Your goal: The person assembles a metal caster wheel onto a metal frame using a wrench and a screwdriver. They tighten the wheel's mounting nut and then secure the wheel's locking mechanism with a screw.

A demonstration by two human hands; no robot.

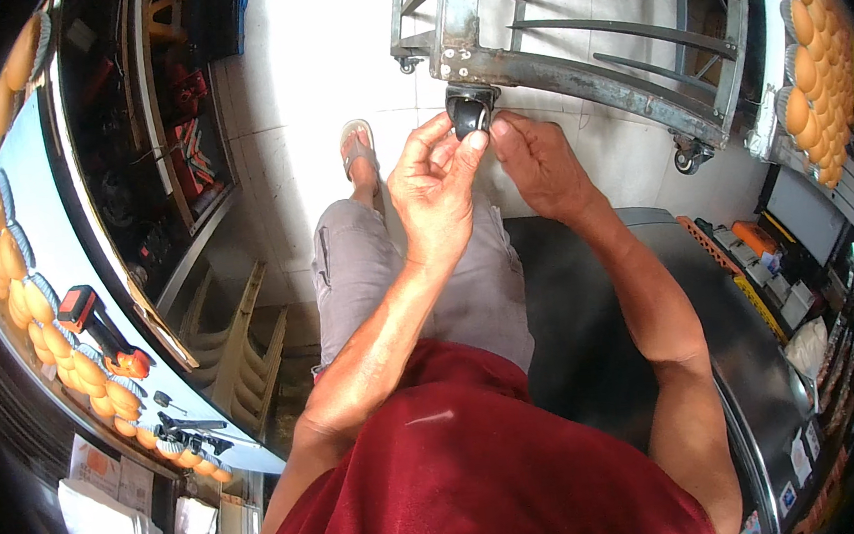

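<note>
A black caster wheel (468, 115) sits under the near corner of a grey metal frame (573, 77) with curved dark bars. My left hand (433, 188) grips this wheel from the left and below, thumb and fingertips against its rim. On the other side, my right hand (542, 164) is closed, thumb and fingertips pinched together close against the wheel's right edge. Whatever lies between those fingertips is hidden. Two more casters show on the frame, one at its far left (408, 65) and one at its right corner (691, 156).
To the left stands a light-blue panel (47, 212) with egg trays, a cordless drill (101, 331) and a small black stand (191, 433). Dark shelving (151, 138) lies beyond it. On my right are a black surface (592, 324), boxes (763, 261) and stacked eggs (817, 56).
</note>
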